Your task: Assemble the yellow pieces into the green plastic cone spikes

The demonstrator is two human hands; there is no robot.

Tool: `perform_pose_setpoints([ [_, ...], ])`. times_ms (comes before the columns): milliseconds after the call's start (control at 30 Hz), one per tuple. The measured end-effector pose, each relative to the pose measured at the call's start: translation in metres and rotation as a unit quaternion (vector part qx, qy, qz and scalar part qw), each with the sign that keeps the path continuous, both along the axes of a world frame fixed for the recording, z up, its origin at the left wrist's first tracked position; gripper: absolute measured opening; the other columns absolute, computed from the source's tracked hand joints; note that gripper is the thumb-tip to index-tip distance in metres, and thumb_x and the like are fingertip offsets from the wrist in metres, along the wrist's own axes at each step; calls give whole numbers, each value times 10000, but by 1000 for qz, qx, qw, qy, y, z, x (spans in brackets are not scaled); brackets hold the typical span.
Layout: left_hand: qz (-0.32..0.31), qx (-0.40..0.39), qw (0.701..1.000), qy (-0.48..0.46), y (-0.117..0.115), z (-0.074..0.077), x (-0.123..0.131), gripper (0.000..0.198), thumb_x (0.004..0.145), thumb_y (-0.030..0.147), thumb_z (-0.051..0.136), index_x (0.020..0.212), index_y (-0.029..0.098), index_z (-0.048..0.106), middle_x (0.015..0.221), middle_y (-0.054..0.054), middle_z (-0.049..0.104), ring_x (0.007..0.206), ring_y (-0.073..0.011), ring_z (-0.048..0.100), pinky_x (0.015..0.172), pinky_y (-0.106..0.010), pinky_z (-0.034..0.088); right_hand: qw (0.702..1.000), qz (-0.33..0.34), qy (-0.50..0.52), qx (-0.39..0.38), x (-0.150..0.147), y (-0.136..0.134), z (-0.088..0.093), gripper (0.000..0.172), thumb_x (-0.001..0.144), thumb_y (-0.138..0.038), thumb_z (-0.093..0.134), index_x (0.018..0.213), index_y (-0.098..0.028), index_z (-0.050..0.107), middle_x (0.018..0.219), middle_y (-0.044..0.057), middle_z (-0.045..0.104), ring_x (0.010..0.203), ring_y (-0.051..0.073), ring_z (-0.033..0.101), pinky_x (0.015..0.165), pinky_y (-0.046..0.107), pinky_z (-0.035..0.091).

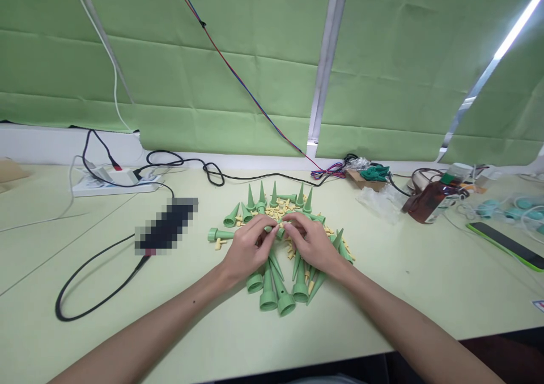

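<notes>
My left hand (250,245) is closed around a green plastic cone-shaped spike (280,234), partly hidden by the fingers. Facing it, my right hand (313,243) pinches a small yellow plastic valve piece (280,224) against the spike; whether the two are joined I cannot tell. Around both hands lie many more green spikes, some standing point up, like the upright spike (274,196) at the back, others on their sides, like the hollow-ended spike (268,293) in front. Loose yellow pieces (284,207) are heaped behind my fingers and beside my right wrist.
On the left of the table (178,338) are a pixelated dark device (168,225) with a looped black cable and a white power strip (114,184). To the right are a brown bottle (436,200), a plastic bag (382,203) and a green-edged phone (505,245).
</notes>
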State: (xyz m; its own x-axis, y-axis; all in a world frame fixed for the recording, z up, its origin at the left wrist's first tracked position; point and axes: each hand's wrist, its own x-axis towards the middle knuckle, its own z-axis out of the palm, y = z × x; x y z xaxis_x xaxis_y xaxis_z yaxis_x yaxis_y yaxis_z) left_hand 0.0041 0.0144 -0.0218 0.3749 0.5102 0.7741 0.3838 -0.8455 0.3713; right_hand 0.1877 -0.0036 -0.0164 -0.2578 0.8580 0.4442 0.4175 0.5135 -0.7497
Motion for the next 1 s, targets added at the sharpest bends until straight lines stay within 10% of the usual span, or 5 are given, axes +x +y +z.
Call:
perform_pose_setpoints([
  [1000, -33, 18, 999, 7, -1, 0, 0, 142, 899, 70, 545, 987, 177, 576, 873, -40, 632, 804, -143, 583, 672, -262, 495, 993, 28, -72, 85, 4, 5, -3, 242, 994, -259, 451, 774, -195, 529, 669, -22, 514, 609, 126, 474, 585, 249, 352],
])
